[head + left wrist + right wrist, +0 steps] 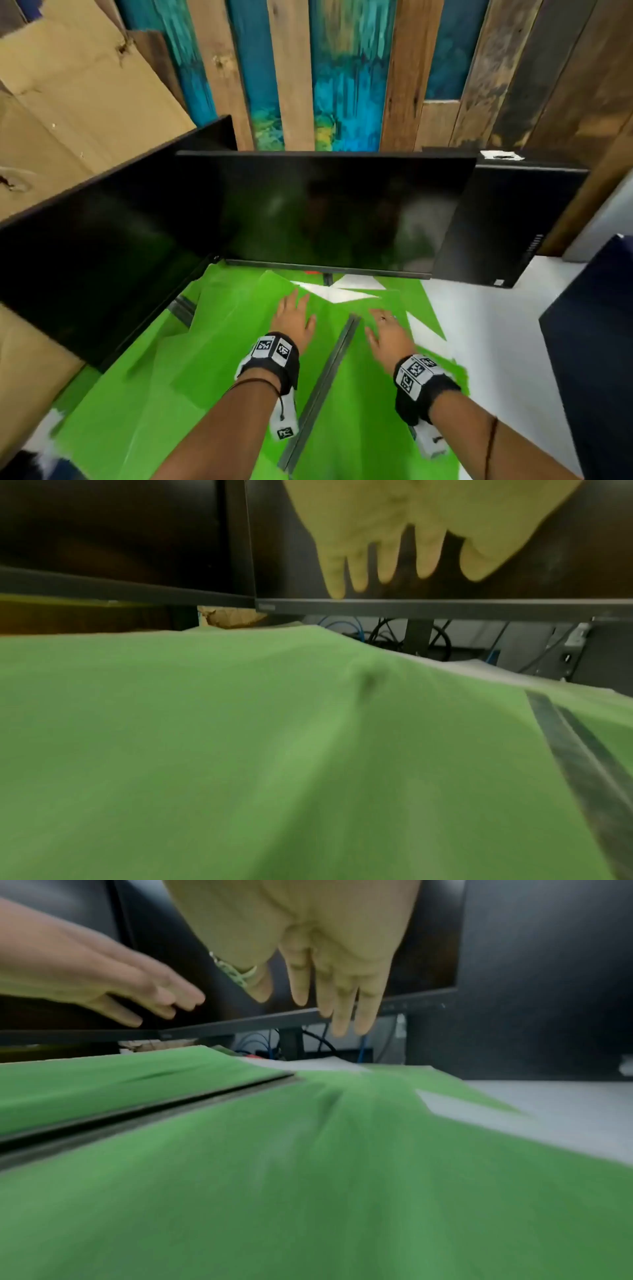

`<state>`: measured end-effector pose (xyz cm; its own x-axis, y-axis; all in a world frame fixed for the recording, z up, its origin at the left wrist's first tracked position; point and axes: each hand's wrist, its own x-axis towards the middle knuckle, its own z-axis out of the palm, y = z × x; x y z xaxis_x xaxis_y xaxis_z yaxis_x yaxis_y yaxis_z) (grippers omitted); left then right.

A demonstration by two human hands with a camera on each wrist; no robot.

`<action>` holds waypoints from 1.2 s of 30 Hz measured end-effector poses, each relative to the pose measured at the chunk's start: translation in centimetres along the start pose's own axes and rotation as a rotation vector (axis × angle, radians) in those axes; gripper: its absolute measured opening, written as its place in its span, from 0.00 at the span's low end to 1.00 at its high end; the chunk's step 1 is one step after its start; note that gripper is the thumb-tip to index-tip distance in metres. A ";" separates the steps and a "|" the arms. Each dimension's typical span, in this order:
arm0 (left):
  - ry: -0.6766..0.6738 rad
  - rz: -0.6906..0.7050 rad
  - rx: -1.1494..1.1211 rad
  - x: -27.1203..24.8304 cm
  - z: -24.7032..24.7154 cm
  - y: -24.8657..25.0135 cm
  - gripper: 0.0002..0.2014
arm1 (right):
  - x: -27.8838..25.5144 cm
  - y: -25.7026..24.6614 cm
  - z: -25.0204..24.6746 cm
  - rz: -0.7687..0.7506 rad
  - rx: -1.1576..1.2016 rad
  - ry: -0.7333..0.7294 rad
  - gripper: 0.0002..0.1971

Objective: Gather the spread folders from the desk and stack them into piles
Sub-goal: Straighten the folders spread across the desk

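Below both hands (339, 329), green folders (212, 359) spread, ungripped.

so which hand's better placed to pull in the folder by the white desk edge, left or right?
Right hand, probably. It hovers open over the green folders on the side nearest the bare white desk. The left hand is beyond the dark spine strip, nearer the monitors.

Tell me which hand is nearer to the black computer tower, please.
Right. The right hand hovers over the green folders on the side toward the computer tower; the left hand is farther away.
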<state>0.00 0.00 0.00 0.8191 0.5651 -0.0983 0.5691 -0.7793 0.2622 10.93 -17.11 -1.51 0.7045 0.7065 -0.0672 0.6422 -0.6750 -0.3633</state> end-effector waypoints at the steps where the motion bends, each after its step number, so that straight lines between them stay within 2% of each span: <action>1: -0.128 -0.015 0.026 0.0 0.9 -0.3 0.27 | -0.1 0.5 0.7 0.047 0.025 -0.072 0.28; 3: -0.337 -0.043 0.107 -0.1 2.3 -0.6 0.28 | -0.5 1.4 2.0 0.135 0.011 -0.180 0.36; 4: -0.392 -0.063 0.128 -0.4 2.5 -0.5 0.28 | -0.8 1.8 2.4 0.177 -0.017 -0.231 0.41; 7: -0.417 -0.094 0.112 -0.7 2.7 0.3 0.29 | -1.0 2.8 2.7 0.278 -0.074 -0.366 0.56; 10: -0.446 -0.096 0.183 -0.7 2.6 0.6 0.30 | -0.8 3.4 2.4 0.342 -0.123 -0.437 0.63; 15: -0.425 -0.093 0.305 -1.2 3.8 1.2 0.42 | 0.1 4.1 2.1 0.351 -0.219 -0.460 0.66; 21: -0.357 -0.139 0.144 -2.2 5.4 -0.3 0.42 | 0.3 4.7 2.0 0.365 -0.169 -0.466 0.67; 26: -0.352 -0.210 0.135 0.1 3.5 -1.5 0.53 | 0.0 6.2 1.7 0.391 -0.189 -0.466 0.67; 30: -0.313 -0.313 0.125 3.2 2.0 -3.6 0.51 | 0.1 5.9 1.5 0.401 -0.292 -0.453 0.67; 36: -0.318 -0.503 0.080 4.1 2.1 -5.5 0.70 | -0.4 5.5 2.2 0.479 -0.211 -0.393 0.67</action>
<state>0.38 5.99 -3.81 0.4221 0.7707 -0.4773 0.8860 -0.4623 0.0371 13.50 -20.66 -5.58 0.7903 0.3153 -0.5254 0.3582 -0.9334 -0.0213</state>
